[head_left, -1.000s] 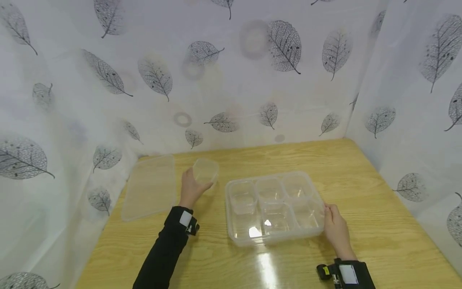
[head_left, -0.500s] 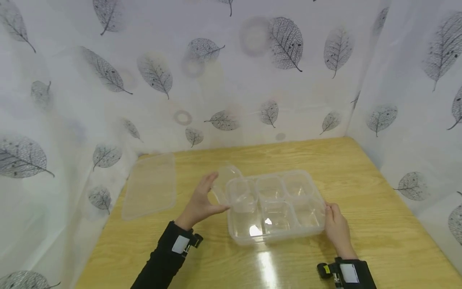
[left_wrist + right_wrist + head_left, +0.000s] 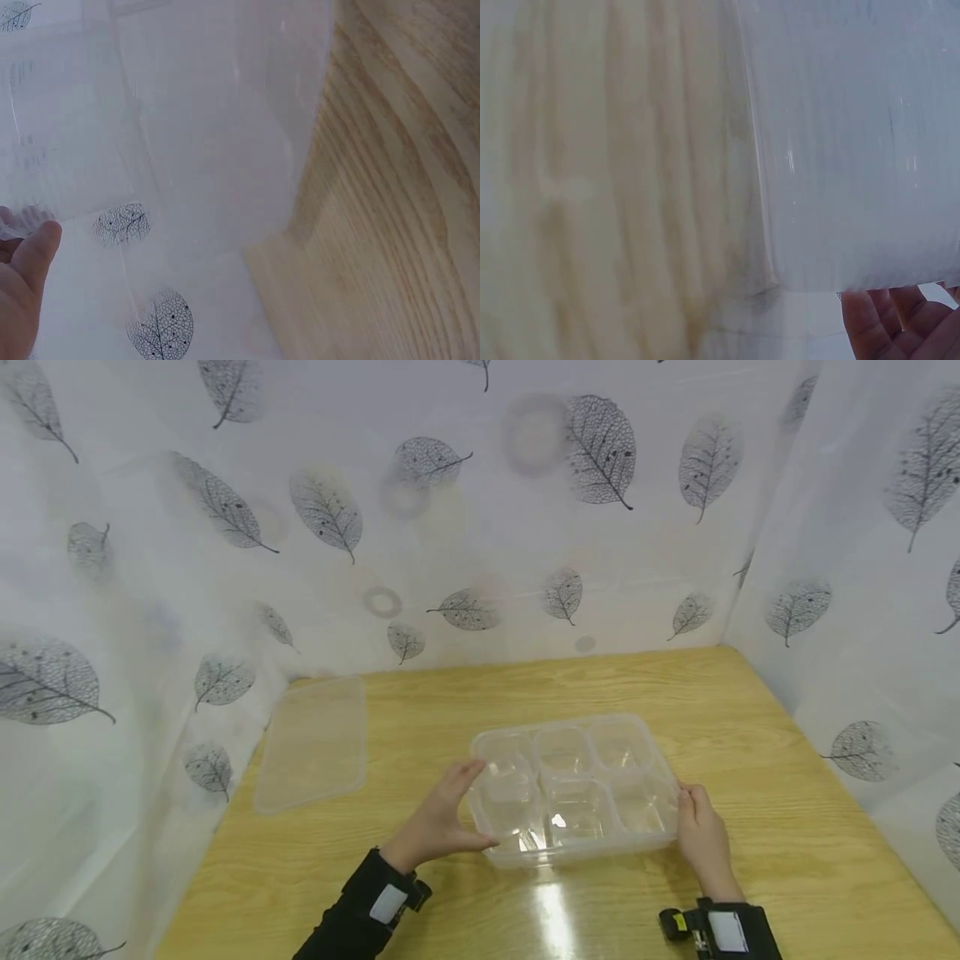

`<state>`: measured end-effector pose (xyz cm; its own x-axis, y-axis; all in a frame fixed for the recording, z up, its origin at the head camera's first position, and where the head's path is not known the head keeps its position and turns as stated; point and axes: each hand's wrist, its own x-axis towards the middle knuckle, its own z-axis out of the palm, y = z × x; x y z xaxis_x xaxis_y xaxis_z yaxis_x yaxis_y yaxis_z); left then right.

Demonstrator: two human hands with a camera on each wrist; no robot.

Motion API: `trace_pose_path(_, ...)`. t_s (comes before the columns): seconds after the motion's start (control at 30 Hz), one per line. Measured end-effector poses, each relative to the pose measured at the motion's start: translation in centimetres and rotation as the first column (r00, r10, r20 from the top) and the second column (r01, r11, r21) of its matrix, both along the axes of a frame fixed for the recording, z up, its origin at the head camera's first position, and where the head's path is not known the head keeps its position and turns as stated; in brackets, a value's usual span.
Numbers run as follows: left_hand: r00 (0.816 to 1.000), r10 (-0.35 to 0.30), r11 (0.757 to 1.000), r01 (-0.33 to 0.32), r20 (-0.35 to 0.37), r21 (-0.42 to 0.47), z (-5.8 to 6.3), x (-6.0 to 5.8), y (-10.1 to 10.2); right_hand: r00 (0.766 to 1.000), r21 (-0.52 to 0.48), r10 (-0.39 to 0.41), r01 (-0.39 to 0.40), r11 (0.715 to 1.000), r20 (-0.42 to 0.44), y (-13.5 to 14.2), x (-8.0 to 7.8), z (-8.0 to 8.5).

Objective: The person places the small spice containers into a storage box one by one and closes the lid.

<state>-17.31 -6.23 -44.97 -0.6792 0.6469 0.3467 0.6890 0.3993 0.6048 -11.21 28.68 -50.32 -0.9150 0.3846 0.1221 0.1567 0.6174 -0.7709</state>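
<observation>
A large clear plastic box (image 3: 607, 842) with several small clear compartment cups in it stands mid-table. At its right end, my right hand (image 3: 702, 839) grips the rim; in the right wrist view the fingers (image 3: 864, 319) are at the box's edge. Over the box's left front part, my left hand (image 3: 442, 822) holds a small clear plastic cup (image 3: 512, 802) between spread thumb and fingers. The cup overlaps the box, its outline hard to make out through the clear plastic. In the left wrist view the thumb (image 3: 37, 255) presses against a clear rim.
A flat frosted lid (image 3: 311, 747) lies at the left back of the wooden table (image 3: 592, 914). White sheeting (image 3: 480, 535) printed with dark leaves hangs behind the table and along both sides.
My left hand has carried the small cup from beside the lid rightward, then toward me over the box's left front part. The right hand keeps its grip at the right end.
</observation>
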Motion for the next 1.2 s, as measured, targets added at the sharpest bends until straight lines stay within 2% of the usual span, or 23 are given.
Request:
trace_pose_path(0.33, 0.992, -0.009, 0.993, 0.023, 0.124, -0.114, -1.1, 0.5, 0.6, 1.000, -0.015, 0.009, -0.009, 1.000, 0.006, 0.0, 0.0, -0.1)
trace_pose_path(0.63, 0.986, -0.011, 0.987, 0.038, 0.167, -0.159, -2.1, 0.0, 0.2, 1.000, -0.019, -0.006, 0.006, 1.000, 0.008, -0.1, 0.0, -0.1)
trace_pose_path(0.83, 0.992, -0.035, 0.974, 0.061, 0.120, -0.217, -3.1, -0.3, 0.2, 1.000, -0.012, -0.001, 0.001, 1.000, -0.015, -0.2, 0.0, 0.0)
trace_pose_path(1.07, 0.999, -0.029, 0.950, 0.038, 0.036, -0.309, -3.7, -0.2, 0.2, 1.000, -0.002, 0.005, -0.005, 1.000, -0.028, -0.2, 0.0, -0.1)
trace_pose_path(1.2, 0.998, 0.012, 0.950, 0.006, 0.056, -0.313, -3.7, 0.4, 0.3, 1.000, -0.006, 0.005, -0.005, 1.000, -0.022, -0.1, 0.1, -0.2)
